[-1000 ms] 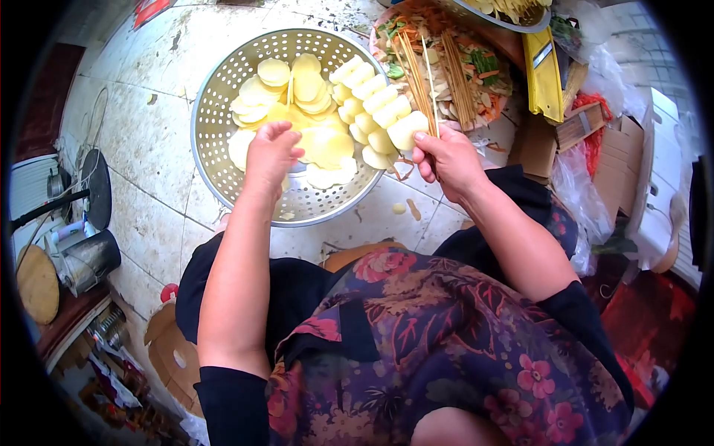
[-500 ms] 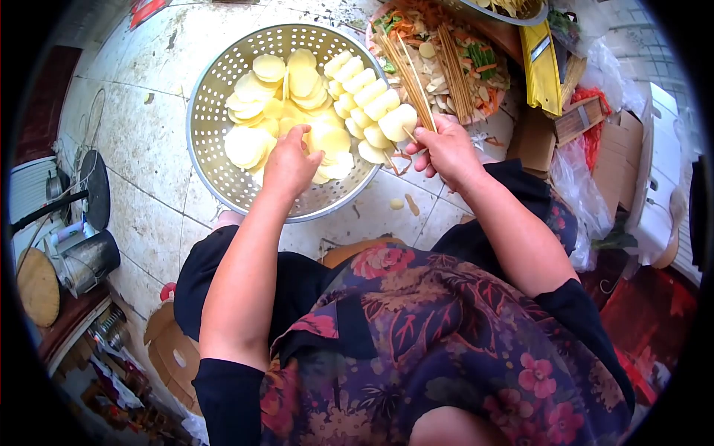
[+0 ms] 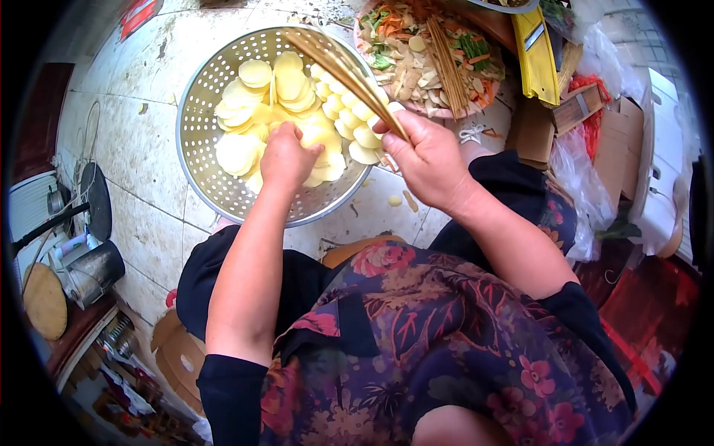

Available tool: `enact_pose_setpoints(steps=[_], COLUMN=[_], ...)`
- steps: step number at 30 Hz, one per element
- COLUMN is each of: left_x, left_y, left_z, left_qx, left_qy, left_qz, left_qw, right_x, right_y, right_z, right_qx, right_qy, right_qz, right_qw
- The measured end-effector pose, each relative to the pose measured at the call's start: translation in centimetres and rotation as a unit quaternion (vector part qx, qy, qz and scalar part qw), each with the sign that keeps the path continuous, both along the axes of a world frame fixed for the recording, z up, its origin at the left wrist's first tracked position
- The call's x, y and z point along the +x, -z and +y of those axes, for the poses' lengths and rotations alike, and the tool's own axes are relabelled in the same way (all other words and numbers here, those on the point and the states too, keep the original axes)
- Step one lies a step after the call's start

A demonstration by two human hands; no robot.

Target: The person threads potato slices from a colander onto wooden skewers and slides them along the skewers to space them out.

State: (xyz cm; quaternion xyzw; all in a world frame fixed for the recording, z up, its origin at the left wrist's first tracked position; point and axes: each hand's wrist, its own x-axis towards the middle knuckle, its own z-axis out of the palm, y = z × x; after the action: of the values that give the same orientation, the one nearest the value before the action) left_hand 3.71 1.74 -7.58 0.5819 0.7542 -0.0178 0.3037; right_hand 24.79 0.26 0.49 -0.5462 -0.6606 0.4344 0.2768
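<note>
A perforated metal colander (image 3: 199, 141) holds loose round pale-yellow slices (image 3: 238, 152) at its left and middle. Rows of threaded slices (image 3: 349, 108) lie along its right side. My left hand (image 3: 288, 157) is over the loose slices, its fingers bent together at them; what they pinch, if anything, is hidden. My right hand (image 3: 428, 156) is closed around a bundle of thin wooden sticks (image 3: 342, 70), which points up and left across the colander's right rim and blurs toward its far end. The fingers of this hand cover the near ends of the threaded rows.
Behind on the right, a round tray (image 3: 364, 46) of peelings and vegetable scraps carries another stick bundle (image 3: 448, 70). Beside it are a yellow slicer (image 3: 537, 56), a cardboard box (image 3: 529, 134) and plastic bags (image 3: 576, 178). A metal pot (image 3: 93, 267) is at the left.
My right hand has moved left and turned, swinging its stick bundle over the colander. My left hand's fingers have come down onto the slices. The view has shifted slightly.
</note>
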Motion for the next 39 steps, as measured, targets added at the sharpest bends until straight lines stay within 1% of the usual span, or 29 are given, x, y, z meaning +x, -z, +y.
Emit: enact_pose_setpoints(steps=[2,3,5,8,11,13,15,17,18,20,21,22,23,24,26,28,29,30,31,32,33,36,39], left_x=[0.1,0.0,-0.1,0.6,0.5,0.5,0.5,0.4,0.2,-0.8,-1.6,-2.5,-3.3,-3.2,-3.1,-3.4,-3.6,-3.5,-3.4,-3.2,-3.0,-3.1,-3.5], left_y=[0.4,0.6,0.8,-0.1,0.1,0.3,0.5,0.7,0.8,1.2,2.3,3.6,4.9,4.1,1.3,1.9,3.2,3.0,2.8,2.5,1.9,1.7,2.6], left_z=[-0.4,-0.4,-0.3,0.0,0.0,-0.1,-0.4,-0.5,-0.6,-0.5,-0.6,-0.8,-1.0,-1.1,-1.4,-2.0,-2.6,-2.8,-3.0,-3.2,-3.3,-3.2,-3.3], left_qx=[0.065,0.064,0.106,0.074,0.08,0.076,0.071,0.072,0.071,0.048,0.047,0.001,-0.045,-0.045,-0.148,-0.158,-0.111,-0.064,-0.064,-0.005,0.055,0.024,0.042], left_qy=[-0.015,-0.015,0.032,0.048,0.076,0.062,0.048,0.017,0.017,-0.021,-0.019,-0.095,-0.168,-0.167,-0.259,-0.249,-0.228,-0.205,-0.205,-0.155,-0.103,-0.085,-0.098], left_qz=[-0.007,-0.007,-0.029,-0.002,0.01,-0.007,-0.023,-0.043,-0.042,-0.088,-0.087,-0.188,-0.285,-0.283,-0.282,-0.273,-0.265,-0.257,-0.257,-0.187,-0.116,-0.124,-0.148], left_qw=[0.998,0.998,0.993,0.996,0.994,0.995,0.996,0.996,0.996,0.995,0.995,0.978,0.943,0.943,0.912,0.916,0.93,0.942,0.942,0.97,0.986,0.988,0.983], right_x=[-0.2,-0.3,-0.5,-0.8,-0.9,-1.1,-1.2,-1.4,-1.4,-1.5,-1.5,-1.5,-1.6,-1.7,-1.9,-2.2,-2.3,-2.4,-2.5,-2.6,-2.7,-2.7,-2.6], right_y=[-0.1,-0.3,-0.5,-0.7,-0.9,-1.1,-0.9,-0.9,-1.0,-1.0,-1.0,-1.0,-0.9,-0.9,-0.8,-1.0,-1.1,-1.2,-1.2,-1.1,-0.9,-0.7,-0.2], right_z=[-0.3,-0.3,-0.3,-0.4,-0.6,-0.6,-0.8,-0.8,-0.8,-0.8,-0.9,-0.9,-0.9,-0.9,-1.0,-1.0,-1.0,-1.0,-1.0,-1.0,-1.1,-1.1,-1.0], right_qx=[-0.013,-0.013,-0.013,-0.022,-0.026,-0.014,-0.025,-0.037,-0.042,-0.048,-0.045,-0.042,-0.043,-0.035,-0.028,-0.024,-0.025,-0.022,-0.02,-0.02,-0.02,-0.023,-0.03], right_qy=[-0.013,-0.016,-0.019,-0.023,-0.026,-0.039,-0.038,-0.036,-0.038,-0.038,-0.042,-0.045,-0.044,-0.048,-0.052,-0.062,-0.061,-0.07,-0.079,-0.078,-0.077,-0.077,-0.081], right_qz=[0.0,0.005,0.009,0.015,0.033,0.029,0.037,0.044,0.043,0.043,0.042,0.041,0.043,0.047,0.052,0.042,0.043,0.033,0.023,0.023,0.024,0.018,0.017], right_qw=[1.0,1.0,1.0,0.999,0.999,0.999,0.998,0.998,0.997,0.997,0.997,0.997,0.997,0.997,0.997,0.997,0.997,0.997,0.996,0.997,0.997,0.997,0.996])
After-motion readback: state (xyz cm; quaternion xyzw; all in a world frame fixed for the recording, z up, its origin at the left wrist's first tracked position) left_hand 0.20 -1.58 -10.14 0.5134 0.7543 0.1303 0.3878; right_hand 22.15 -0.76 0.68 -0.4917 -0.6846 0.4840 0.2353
